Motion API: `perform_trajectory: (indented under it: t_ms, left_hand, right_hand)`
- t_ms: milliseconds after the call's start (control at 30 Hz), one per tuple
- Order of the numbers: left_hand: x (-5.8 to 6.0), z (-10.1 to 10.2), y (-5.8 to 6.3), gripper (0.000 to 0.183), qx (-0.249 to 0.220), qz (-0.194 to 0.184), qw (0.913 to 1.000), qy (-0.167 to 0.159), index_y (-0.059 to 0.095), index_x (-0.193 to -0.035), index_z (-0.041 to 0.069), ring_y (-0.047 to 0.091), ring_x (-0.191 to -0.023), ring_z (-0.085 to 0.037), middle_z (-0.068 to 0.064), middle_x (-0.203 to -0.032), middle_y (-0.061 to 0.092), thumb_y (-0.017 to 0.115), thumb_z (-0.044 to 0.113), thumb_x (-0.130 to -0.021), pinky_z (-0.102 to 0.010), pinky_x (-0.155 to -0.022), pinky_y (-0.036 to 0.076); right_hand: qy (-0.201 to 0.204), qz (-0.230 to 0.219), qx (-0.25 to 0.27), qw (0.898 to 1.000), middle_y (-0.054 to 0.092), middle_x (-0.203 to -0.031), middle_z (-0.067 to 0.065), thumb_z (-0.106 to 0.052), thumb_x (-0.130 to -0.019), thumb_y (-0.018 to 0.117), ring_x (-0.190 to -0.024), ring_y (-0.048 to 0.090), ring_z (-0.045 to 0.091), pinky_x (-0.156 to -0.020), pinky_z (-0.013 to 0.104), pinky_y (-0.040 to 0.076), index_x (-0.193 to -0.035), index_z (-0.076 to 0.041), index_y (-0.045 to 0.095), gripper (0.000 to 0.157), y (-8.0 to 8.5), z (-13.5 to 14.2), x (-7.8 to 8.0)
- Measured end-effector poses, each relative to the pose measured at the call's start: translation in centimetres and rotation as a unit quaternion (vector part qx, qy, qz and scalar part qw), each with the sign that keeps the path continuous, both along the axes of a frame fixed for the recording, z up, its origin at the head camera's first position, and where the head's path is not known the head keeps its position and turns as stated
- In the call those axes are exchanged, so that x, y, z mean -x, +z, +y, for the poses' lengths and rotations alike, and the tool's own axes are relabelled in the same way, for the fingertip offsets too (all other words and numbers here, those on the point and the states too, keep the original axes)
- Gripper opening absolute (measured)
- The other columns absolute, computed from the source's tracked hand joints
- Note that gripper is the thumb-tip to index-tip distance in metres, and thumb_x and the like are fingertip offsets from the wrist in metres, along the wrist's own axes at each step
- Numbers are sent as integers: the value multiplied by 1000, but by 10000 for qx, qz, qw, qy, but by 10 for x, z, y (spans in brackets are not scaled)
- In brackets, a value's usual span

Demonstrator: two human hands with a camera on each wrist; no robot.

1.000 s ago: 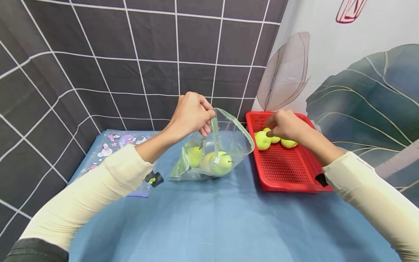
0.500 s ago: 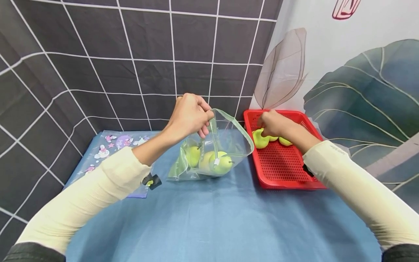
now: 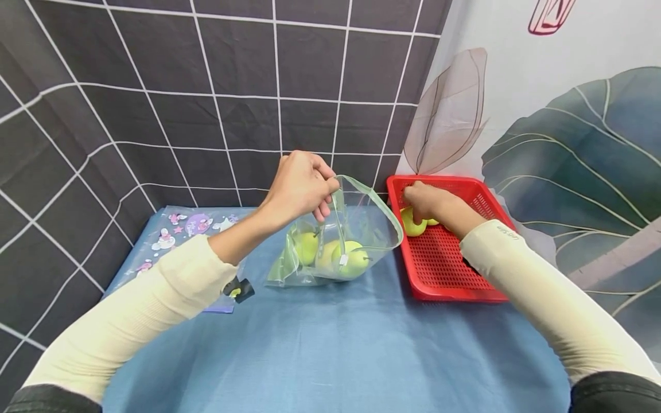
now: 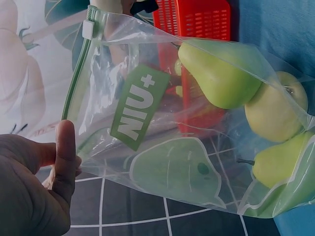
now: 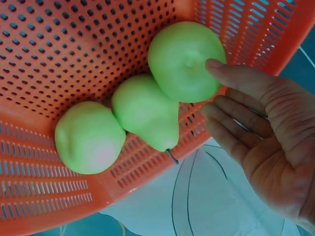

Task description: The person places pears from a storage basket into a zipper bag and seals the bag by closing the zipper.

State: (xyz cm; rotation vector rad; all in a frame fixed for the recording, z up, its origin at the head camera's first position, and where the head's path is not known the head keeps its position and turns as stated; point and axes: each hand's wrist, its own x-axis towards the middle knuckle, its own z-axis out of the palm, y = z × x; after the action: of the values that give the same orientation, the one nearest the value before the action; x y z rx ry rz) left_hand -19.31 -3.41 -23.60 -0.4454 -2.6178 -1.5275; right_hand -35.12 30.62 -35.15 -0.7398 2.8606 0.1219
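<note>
Leftward and a little deeper into the red basket (image 3: pixel 457 294) is where my right hand (image 3: pixel 426 202) has gone in the last second; my left hand (image 3: pixel 299 183) has hardly shifted.

From the head view, my left hand pinches the rim of a clear bag (image 3: pixel 339 232) on a blue cloth (image 3: pixel 330 350). Three pears (image 3: pixel 353 259) lie inside it, and its green-edged mouth gapes toward the basket just beside it.

From the left wrist, my thumb and fingers grip the bag's edge at one end of the mouth; the zip slider (image 4: pixel 88 29) sits at the other end. I would judge it best to keep this pinch high, so the mouth doesn't sag.

From the right wrist, three more pears lie together in the basket. My thumb (image 5: pixel 215 65) meets the round end of the nearest pear (image 5: pixel 179 56); my other fingers extend loosely beside it, not wrapped round it, and I can't tell whether they touch. A sure lift, I think, calls for curling them round its side, opposite the thumb, without knocking its neighbour.
</note>
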Motion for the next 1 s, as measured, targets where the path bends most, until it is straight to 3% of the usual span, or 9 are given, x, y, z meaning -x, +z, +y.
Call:
perform_trajectory:
  t_ms: [100, 200, 300, 467, 667, 733, 800, 867, 1000]
  left_hand:
    - [0, 1, 0, 12, -6, -26, 10000, -35, 80, -100, 0, 75, -48, -24, -18, -72, 79, 69, 4, -101, -37, -56, 68]
    - [0, 1, 0, 11, -13, -44, 10000, -62, 79, -99, 1, 75, -49, -24, -21, -75, 80, 69, 4, -101, -37, -56, 68]
    - [0, 1, 0, 10, -28, -19, 10000, -60, 79, -99, 1, 75, -49, -24, -21, -75, 80, 70, 4, -101, -37, -56, 68]
    - [1, 0, -1, 11, -16, 44, 10000, -42, 80, -99, 0, 75, -49, -24, -16, -71, 79, 70, 4, -101, -37, -55, 67]
    - [2, -1, -1, 11, 8, 24, 10000, 5, 80, -98, 2, 76, -49, -24, -11, -69, 78, 70, 4, -101, -37, -55, 67]
    - [2, -1, -1, 11, 20, 1, 10000, 27, 80, -97, 2, 76, -49, -24, -11, -69, 78, 70, 4, -101, -36, -55, 67]
    - [3, -1, -1, 11, 38, -34, 10000, 38, 80, -98, 2, 76, -49, -23, -11, -69, 78, 70, 4, -101, -36, -55, 67]
    - [3, 0, -1, 12, 56, -92, 9999, 50, 80, -99, 0, 76, -49, -23, -12, -70, 79, 70, 4, -101, -37, -54, 67]
    - [4, 1, 0, 13, 52, -136, 9999, 53, 80, -102, -4, 75, -48, -22, -17, -71, 79, 70, 4, -101, -39, -55, 67]
  right_hand:
    - [-80, -38, -157, 9998, 81, -108, 15, -5, -73, 99, -92, 70, 32, -73, 49, 68, -117, -10, 84, 47, -15, 10, 15]
    - [-161, -35, -332, 9993, 82, -110, 11, -5, -71, 100, -93, 71, 28, -75, 48, 69, -119, -14, 85, 51, -20, 12, 17]
    - [-124, -2, -373, 9992, 83, -104, 6, -7, -69, 101, -88, 71, 23, -75, 48, 68, -112, -18, 87, 46, -11, 6, 6]
    - [218, -232, -349, 9989, 83, -106, 14, -6, -78, 99, -94, 75, 32, -86, 53, 71, -111, -10, 86, 36, 25, -15, -30]
    - [1262, 463, -567, 9893, 78, -97, 9, -13, -81, 99, -86, 72, 27, -80, 50, 68, -103, -13, 81, 29, 7, 5, -21]
    - [1240, 530, -487, 9897, 76, -92, 10, -11, -83, 97, -82, 69, 27, -76, 47, 66, -96, -13, 78, 23, 11, 7, -27]
    - [1052, 406, -426, 9927, 76, -90, 10, -8, -86, 94, -79, 70, 26, -75, 45, 67, -91, -11, 77, 18, 31, -3, -48]
    - [1053, 473, -280, 9929, 74, -84, 9, -7, -87, 93, -73, 67, 23, -70, 41, 65, -85, -10, 75, 18, 40, -4, -57]
    - [1125, 757, 28, 9908, 72, -79, 7, -6, -89, 92, -69, 63, 21, -64, 40, 60, -91, -4, 77, 15, 55, 0, -69]
